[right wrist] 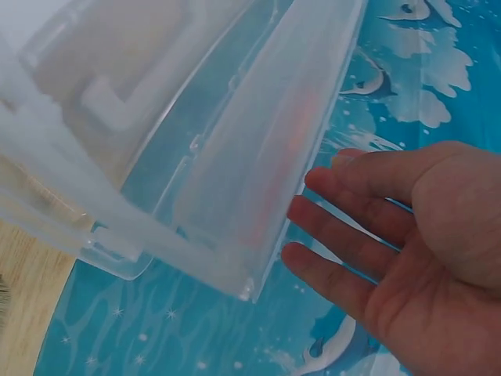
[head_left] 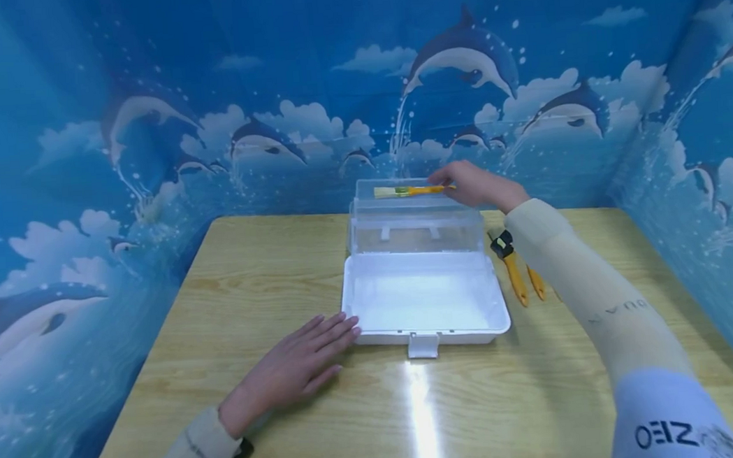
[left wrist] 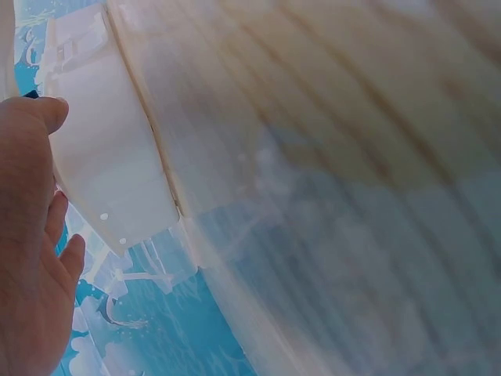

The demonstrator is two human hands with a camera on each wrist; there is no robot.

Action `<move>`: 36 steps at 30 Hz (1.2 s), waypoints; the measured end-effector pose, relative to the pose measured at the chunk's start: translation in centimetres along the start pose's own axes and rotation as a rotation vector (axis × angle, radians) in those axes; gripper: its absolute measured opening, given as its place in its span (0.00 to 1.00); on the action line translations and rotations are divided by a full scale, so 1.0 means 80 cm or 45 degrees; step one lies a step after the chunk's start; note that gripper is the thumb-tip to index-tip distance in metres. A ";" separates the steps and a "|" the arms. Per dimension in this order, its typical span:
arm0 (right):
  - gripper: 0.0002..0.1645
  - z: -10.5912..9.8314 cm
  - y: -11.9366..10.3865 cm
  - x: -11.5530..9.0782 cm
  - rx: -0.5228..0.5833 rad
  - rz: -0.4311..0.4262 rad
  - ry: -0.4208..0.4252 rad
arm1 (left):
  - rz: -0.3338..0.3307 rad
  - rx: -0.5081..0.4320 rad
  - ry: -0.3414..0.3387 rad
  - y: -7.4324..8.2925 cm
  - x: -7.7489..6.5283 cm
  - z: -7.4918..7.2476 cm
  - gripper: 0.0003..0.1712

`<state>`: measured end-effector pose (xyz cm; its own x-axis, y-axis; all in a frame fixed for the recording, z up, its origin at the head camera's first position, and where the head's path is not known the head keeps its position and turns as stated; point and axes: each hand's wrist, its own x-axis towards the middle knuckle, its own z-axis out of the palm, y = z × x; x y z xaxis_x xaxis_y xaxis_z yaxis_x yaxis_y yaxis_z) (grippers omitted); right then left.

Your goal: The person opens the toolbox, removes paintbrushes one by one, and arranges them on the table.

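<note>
A white plastic box (head_left: 423, 292) with a front latch stands with its clear lid and trays folded up behind. In the top clear tray (head_left: 371, 204) lies a paintbrush (head_left: 408, 191) with pale bristles and a yellow handle. My right hand (head_left: 467, 184) is at the handle end of that brush. In the right wrist view the fingers of the right hand (right wrist: 376, 235) are loosely bent beside the tray's edge, and the brush shows as an orange blur through the plastic. My left hand (head_left: 302, 359) stretches out flat, fingertips at the box's front left corner.
On the wooden table (head_left: 268, 263), right of the box, lie a black-headed brush (head_left: 510, 266) with a yellow handle and another yellow handle (head_left: 536, 283), partly behind my right sleeve. A dolphin-printed curtain (head_left: 309, 120) hangs close behind the table and along both sides.
</note>
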<state>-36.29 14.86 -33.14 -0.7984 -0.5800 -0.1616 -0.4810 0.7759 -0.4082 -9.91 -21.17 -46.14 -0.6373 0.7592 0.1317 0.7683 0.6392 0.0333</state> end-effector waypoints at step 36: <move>0.18 0.014 -0.018 0.052 -0.132 -0.029 -0.049 | 0.014 0.011 0.014 0.000 0.001 -0.002 0.37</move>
<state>-38.48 11.05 -34.18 -0.7734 -0.6053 -0.1883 -0.5353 0.7828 -0.3173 -9.94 -21.17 -45.97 -0.6279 0.7651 0.1430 0.7749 0.6316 0.0235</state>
